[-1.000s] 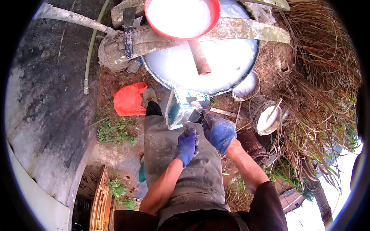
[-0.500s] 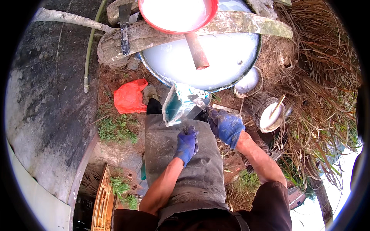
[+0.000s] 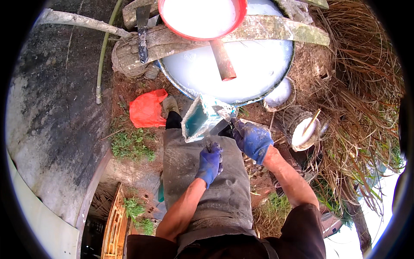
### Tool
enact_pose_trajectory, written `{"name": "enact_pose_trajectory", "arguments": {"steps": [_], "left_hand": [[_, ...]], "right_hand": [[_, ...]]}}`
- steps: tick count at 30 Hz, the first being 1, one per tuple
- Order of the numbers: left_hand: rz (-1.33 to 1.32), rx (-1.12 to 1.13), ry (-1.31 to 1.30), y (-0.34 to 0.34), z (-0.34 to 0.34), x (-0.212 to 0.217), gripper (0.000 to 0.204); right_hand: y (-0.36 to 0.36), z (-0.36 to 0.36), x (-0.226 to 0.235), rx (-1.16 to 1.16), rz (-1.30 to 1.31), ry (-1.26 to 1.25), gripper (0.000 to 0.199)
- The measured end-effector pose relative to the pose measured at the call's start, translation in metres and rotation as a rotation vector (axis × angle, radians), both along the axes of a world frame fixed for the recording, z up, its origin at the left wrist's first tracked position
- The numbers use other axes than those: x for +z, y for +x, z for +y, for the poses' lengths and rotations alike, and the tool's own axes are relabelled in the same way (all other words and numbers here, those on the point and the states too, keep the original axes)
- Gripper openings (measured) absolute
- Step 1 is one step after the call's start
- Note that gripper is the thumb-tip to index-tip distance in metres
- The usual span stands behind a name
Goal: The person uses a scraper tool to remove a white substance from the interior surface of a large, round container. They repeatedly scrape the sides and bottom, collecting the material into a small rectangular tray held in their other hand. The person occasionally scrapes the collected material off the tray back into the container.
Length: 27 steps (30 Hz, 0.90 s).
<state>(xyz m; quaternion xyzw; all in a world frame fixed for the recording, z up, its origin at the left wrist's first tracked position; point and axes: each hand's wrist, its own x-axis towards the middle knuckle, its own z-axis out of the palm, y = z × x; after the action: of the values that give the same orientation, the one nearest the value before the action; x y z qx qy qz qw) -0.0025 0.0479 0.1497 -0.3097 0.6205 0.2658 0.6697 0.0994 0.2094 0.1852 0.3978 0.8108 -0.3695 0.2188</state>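
My right hand (image 3: 253, 140), in a dirty blue-purple glove, is closed around the handle of a scraper. The scraper's grey blade (image 3: 224, 113) lies against the outer side of a teal, box-shaped container (image 3: 196, 121) crusted with white residue. The container's open end tilts toward the left, above my lap. My left hand (image 3: 210, 162), gloved the same way, is curled closed just below the container, over a grey apron (image 3: 189, 151). Something greyish shows at its fingertips, but I cannot make out what it holds.
A large round vat (image 3: 194, 73) of white liquid stands ahead, crossed by a wooden plank (image 3: 284, 30) bearing a red basin (image 3: 165, 19). Another scraper (image 3: 142, 41) lies on the plank's left end. A red plastic bag (image 3: 147, 110) lies left; a white-filled pot with a stick (image 3: 302, 136) stands right.
The surroundings have shifted slightly down and right in the view. My hands, the scraper and the container keep nearly the same positions.
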Motion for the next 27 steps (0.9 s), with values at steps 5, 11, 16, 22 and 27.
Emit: {"name": "enact_pose_trajectory", "arguments": {"steps": [5,11,16,22,27], "left_hand": [[0.090,0.006,-0.036,0.014,0.001,-0.001,0.030],[0.080,-0.003,-0.004,0.021,-0.005,-0.009,0.029],[0.078,-0.007,0.003,0.015,-0.006,-0.007,0.029],[0.066,-0.022,-0.009,0.010,-0.003,0.000,0.029],[0.080,-0.078,-0.011,0.003,-0.001,0.002,0.031]], "right_hand": [[-0.034,0.010,-0.007,-0.016,-0.219,-0.004,0.023],[0.017,0.063,-0.052,-0.097,-0.251,0.155,0.028],[0.009,0.051,0.001,-0.217,-0.155,0.091,0.033],[0.034,-0.018,-0.004,-0.157,0.148,0.116,0.037],[0.055,-0.019,-0.050,-0.011,0.229,0.213,0.042]]}}
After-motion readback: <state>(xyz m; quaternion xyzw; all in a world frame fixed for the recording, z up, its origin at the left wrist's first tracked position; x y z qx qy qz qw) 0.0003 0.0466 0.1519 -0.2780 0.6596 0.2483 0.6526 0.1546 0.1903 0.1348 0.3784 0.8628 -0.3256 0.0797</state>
